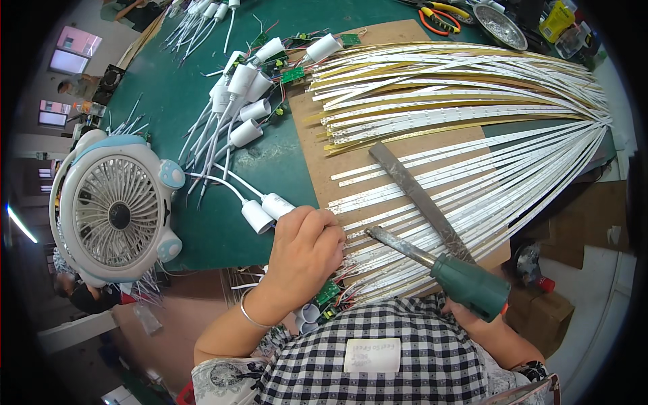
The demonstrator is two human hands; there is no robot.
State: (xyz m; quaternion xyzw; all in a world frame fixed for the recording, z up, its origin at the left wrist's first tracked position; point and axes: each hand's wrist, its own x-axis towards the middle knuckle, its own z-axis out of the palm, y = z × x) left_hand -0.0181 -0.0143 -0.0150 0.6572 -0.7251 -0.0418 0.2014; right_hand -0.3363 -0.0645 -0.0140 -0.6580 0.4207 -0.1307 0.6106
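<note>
My right hand [466, 316] grips a soldering iron [466, 283] with a thick green body and a metal barrel. The iron's tip lies over the near ends of the white LED strips [432, 196], a little right of my left hand [305, 246]. The fingers of that left hand are closed at the strip ends, and what they pinch is hidden. Two white lamp sockets [257, 216] with white cables lie just beyond it. Below my left wrist are a green circuit board [328, 292], thin wires and more white sockets. A dark flat bar [422, 199] rests across the strips.
At the left stands a white and blue fan [119, 215]. A pile of wired lamp sockets [241, 81] lies on the green tabletop [283, 169]. Brown board [405, 148] sits beneath the strips. Far right hold orange-handled pliers [440, 21], a metal dish [499, 27] and a yellow bottle [557, 20].
</note>
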